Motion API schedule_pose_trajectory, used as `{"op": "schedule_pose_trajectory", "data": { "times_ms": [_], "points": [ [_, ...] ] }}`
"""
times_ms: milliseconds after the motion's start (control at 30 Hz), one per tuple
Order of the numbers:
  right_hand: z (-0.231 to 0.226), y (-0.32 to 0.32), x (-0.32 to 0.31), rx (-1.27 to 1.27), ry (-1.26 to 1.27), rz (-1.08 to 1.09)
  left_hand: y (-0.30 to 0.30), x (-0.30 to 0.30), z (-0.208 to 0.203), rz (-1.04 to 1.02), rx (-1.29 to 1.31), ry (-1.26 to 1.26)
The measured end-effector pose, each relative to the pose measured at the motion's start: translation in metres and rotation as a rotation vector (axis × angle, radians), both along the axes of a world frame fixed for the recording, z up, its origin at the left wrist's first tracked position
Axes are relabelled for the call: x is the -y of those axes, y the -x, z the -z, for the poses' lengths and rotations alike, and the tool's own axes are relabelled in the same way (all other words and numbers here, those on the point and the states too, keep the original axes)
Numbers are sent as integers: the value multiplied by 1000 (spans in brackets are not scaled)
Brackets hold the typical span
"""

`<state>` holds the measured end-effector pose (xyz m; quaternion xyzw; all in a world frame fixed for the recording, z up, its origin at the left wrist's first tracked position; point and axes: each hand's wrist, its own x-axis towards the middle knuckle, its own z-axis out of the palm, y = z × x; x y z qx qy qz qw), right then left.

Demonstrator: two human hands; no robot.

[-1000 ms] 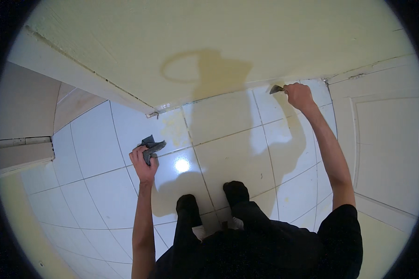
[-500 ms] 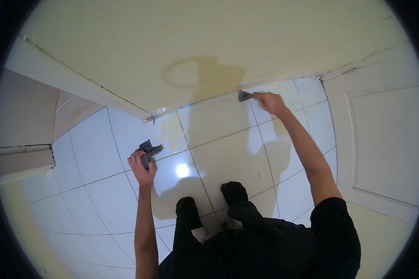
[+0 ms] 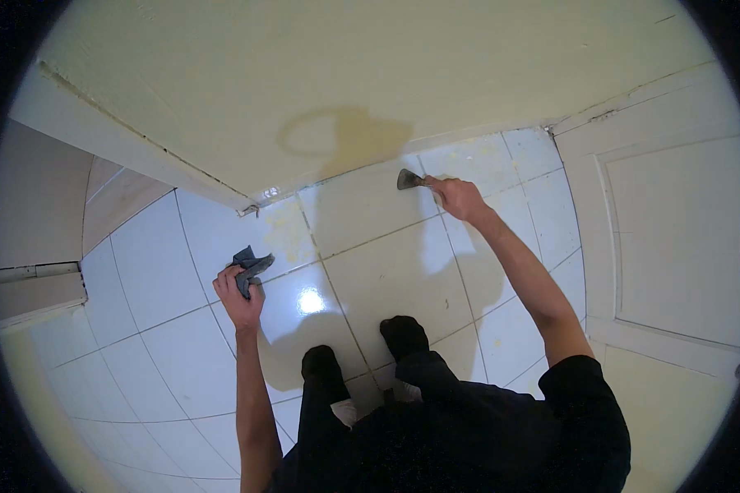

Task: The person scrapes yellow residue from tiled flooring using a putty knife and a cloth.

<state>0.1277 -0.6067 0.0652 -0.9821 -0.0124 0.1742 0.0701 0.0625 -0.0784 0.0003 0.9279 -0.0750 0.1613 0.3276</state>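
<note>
Currently, the right hand (image 3: 460, 199) grips a flat grey scraper (image 3: 408, 179), the left hand (image 3: 238, 297) a crumpled grey cloth (image 3: 245, 264); yellowish stains (image 3: 286, 234) remain on white tiles (image 3: 173, 349) beyond both.

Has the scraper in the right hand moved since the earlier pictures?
Yes, leftward. A second ago, the scraper in the right hand had its blade right of the nearest grout line; now the blade is left of that line.
</note>
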Motion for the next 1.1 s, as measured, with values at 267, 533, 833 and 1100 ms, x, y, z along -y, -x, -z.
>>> {"op": "schedule_pose_trajectory", "data": {
  "times_ms": [267, 533, 833, 1100],
  "points": [
    [-69, -11, 85, -46, 401, -10, 1, 4, -5, -15, -10, 35],
    [-33, 40, 8, -5, -144, -58, 4, -1, -1, -31, -19, 21],
    [-20, 90, 68, 88, 225, 385, -2, 7, -30, 42, -89, -10],
    [-31, 149, 35, 200, 13, 598, -2, 37, -59, -42, -123, -72]
  ]
}}
